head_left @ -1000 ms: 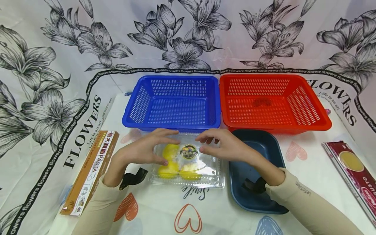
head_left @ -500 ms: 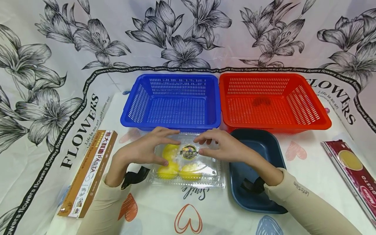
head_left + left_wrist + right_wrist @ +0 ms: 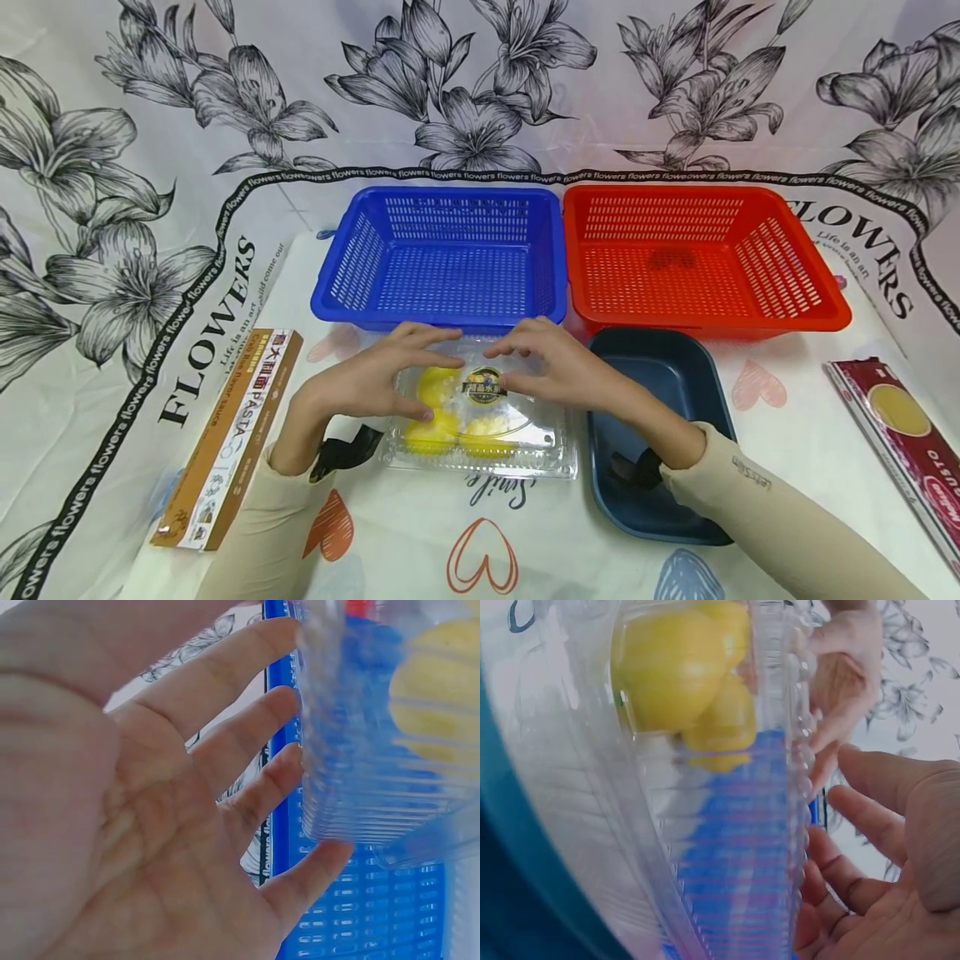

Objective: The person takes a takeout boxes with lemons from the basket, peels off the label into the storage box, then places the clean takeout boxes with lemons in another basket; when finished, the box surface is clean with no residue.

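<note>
A clear plastic clamshell box point(image 3: 525, 446) with a round label point(image 3: 483, 386) sits in front of the blue basket. Inside, toward its left side, lie several yellow fruits point(image 3: 671, 667) that look like lemons. My left hand point(image 3: 363, 379) spreads over the box's left part with the fingers apart; in the left wrist view its fingertips point(image 3: 285, 701) come right to the ridged rim. On the other side, my right hand point(image 3: 562, 367) hovers over the lid near the label, fingers loosely bent and thumb apart. In the right wrist view its fingertips are right by the beaded edge.
Behind the box stand a blue basket point(image 3: 438, 317) and a red basket point(image 3: 708, 321) side by side. A dark blue tray point(image 3: 660, 521) lies under the right forearm. A pasta box point(image 3: 225, 442) is at left, a dark red packet point(image 3: 900, 450) at right.
My right hand has shifted slightly to the left and away from me over the lid, toward the label. The left hand and the box stay nearly in place.
</note>
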{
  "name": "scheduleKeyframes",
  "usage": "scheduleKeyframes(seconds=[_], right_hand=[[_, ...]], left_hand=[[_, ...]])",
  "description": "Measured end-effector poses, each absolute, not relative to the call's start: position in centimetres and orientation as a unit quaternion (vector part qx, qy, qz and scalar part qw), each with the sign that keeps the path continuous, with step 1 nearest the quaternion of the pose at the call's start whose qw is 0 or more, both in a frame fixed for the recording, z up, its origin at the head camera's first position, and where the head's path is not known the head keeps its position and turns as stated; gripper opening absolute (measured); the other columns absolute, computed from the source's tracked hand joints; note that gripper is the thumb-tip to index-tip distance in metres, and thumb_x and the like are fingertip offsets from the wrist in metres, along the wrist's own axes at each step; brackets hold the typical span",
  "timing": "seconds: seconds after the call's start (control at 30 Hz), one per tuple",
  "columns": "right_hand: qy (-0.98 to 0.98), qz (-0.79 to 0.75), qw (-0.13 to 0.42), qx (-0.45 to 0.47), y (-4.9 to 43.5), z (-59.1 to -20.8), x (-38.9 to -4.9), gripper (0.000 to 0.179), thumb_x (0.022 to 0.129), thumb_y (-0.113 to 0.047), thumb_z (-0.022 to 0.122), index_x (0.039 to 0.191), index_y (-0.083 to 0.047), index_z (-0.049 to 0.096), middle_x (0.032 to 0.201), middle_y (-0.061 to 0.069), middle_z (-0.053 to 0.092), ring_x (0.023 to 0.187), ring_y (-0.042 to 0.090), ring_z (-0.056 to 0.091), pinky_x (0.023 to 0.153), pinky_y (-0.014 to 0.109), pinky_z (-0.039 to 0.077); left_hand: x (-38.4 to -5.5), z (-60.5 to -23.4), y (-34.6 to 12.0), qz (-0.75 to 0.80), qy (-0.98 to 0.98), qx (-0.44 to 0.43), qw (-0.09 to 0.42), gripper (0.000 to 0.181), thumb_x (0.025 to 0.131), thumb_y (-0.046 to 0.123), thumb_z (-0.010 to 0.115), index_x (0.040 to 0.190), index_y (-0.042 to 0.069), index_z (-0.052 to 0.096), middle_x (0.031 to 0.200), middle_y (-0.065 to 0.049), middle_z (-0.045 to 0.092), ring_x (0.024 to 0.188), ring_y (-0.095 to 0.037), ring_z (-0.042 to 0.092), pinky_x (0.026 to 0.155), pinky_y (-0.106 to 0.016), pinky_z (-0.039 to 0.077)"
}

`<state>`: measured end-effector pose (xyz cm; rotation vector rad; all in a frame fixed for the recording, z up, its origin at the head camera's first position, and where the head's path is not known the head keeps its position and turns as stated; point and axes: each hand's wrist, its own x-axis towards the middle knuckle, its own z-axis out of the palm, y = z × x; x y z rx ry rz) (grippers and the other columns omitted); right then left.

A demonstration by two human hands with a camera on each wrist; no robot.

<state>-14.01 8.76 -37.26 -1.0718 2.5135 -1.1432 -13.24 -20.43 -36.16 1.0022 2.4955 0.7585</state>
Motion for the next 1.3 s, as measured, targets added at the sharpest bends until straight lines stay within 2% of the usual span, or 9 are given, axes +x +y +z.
scheduleKeyframes(seconds=[0.3,0.53,1.0,1.17,1.3], right_hand=[[0.884,-0.295,0.051,-0.358,7.2,-37.7,-13.9,0.038,0.087,-0.03,0.08,0.124,-0.022,0.075,0.111,0.004,0.066,0.103,0.021,0.049,0.085,0.038,0.034],[0.893,-0.276,0.047,-0.352,6.9,-38.1,-13.7,0.036,0.087,-0.032,0.081,0.122,-0.026,0.076,0.102,0.002,0.061,0.094,0.019,0.042,0.08,0.036,0.028],[0.886,-0.295,0.052,-0.353,6.7,-38.1,-13.5,0.028,0.087,-0.03,0.081,0.115,-0.026,0.078,0.102,0.003,0.062,0.096,0.019,0.042,0.083,0.038,0.026],[0.878,-0.323,0.05,-0.351,6.7,-38.3,-13.5,0.025,0.087,-0.026,0.082,0.111,-0.026,0.078,0.1,-0.001,0.064,0.099,0.018,0.045,0.085,0.039,0.028],[0.86,-0.363,0.05,-0.354,6.8,-38.3,-13.5,0.022,0.087,-0.02,0.081,0.108,-0.023,0.077,0.103,-0.007,0.071,0.1,0.018,0.049,0.088,0.042,0.028]], left_hand=[[-13.3,-36.3,-20.4,0.274,0.875,0.359,0.172,0.068,0.08,0.02,0.087,0.143,0.022,0.061,0.165,-0.002,0.036,0.151,-0.03,0.026,0.116,-0.062,0.035],[-13.3,-36.2,-20.3,0.278,0.876,0.353,0.175,0.067,0.08,0.02,0.087,0.142,0.023,0.062,0.165,-0.001,0.036,0.151,-0.029,0.026,0.117,-0.062,0.033],[-13.1,-36.3,-20.3,0.272,0.881,0.346,0.175,0.066,0.08,0.02,0.087,0.141,0.022,0.062,0.165,-0.001,0.037,0.152,-0.03,0.025,0.117,-0.063,0.033],[-13.0,-36.4,-20.4,0.277,0.88,0.346,0.173,0.066,0.08,0.02,0.086,0.142,0.021,0.062,0.165,-0.003,0.037,0.153,-0.031,0.024,0.119,-0.064,0.029],[-12.9,-36.5,-20.5,0.284,0.878,0.345,0.173,0.066,0.081,0.02,0.086,0.142,0.02,0.061,0.165,-0.003,0.037,0.154,-0.031,0.022,0.119,-0.065,0.027]])
